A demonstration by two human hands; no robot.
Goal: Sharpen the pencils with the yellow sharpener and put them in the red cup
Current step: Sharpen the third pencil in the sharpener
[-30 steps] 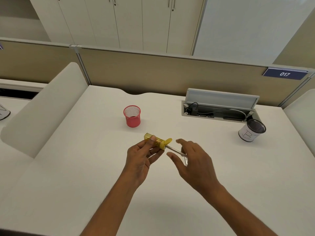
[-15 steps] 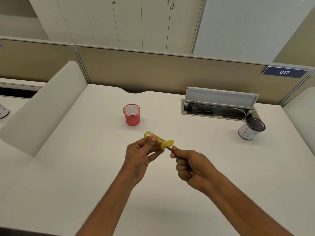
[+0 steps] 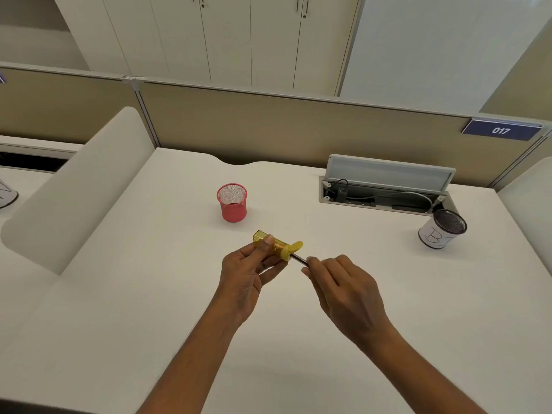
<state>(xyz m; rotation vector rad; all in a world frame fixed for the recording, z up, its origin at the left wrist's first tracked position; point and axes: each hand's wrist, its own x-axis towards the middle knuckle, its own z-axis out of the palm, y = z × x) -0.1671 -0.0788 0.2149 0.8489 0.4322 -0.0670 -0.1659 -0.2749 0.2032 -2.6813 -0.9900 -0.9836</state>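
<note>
Noted from the desk side: the sharpener (image 3: 277, 245) is translucent yellow, with a solid yellow end and golden flecks inside. The pencil (image 3: 298, 259) is dark with a pale glint. The red cup (image 3: 234, 209) has a fine mesh pattern. The second cup (image 3: 442, 231) is black mesh, wrapped in white paper with a thin dark letter B. The desk (image 3: 149, 294) is plain off-white and the partition (image 3: 268, 124) beige. The sign (image 3: 501, 130) is navy with white digits 017. The cable-box lid (image 3: 388, 171) is light grey.
</note>
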